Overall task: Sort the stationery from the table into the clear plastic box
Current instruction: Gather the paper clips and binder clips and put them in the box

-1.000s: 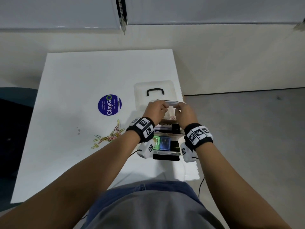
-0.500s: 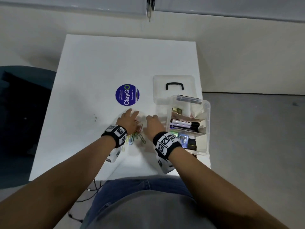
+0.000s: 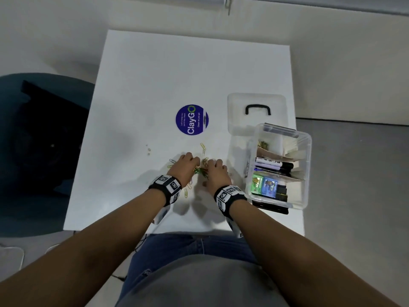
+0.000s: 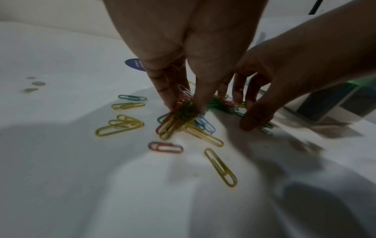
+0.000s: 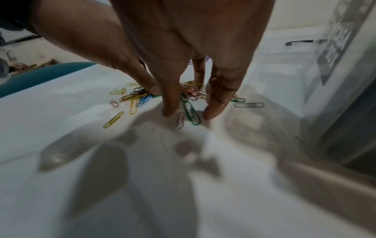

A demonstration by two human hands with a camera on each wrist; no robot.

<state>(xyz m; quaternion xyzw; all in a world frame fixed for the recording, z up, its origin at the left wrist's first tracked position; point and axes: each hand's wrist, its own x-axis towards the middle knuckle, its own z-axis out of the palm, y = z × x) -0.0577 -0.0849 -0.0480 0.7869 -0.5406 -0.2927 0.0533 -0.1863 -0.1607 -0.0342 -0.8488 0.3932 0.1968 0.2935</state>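
Observation:
Coloured paper clips (image 3: 200,170) lie in a loose heap on the white table (image 3: 177,63), between my two hands. My left hand (image 3: 186,165) pinches a bunch of clips (image 4: 179,116) with fingertips and thumb. My right hand (image 3: 215,171) is cupped over the right side of the heap, with its thumb and fingers (image 5: 213,111) down on the table round several clips (image 5: 191,91). Loose clips lie scattered to the left (image 4: 120,127) and nearer me (image 4: 221,167). The clear plastic box (image 3: 307,165) stands open to the right, holding markers (image 3: 274,166) and small packets.
The box lid (image 3: 256,111) with a black handle lies flat behind the box. A round purple ClayGo sticker (image 3: 192,120) is stuck on the table beyond my hands. A dark teal chair (image 3: 33,140) stands left of the table. The box sits close to the table's right edge.
Both hands left the box and came down to the paper clips on its left. They have since curled in over the heap, the left now pinching a bunch.

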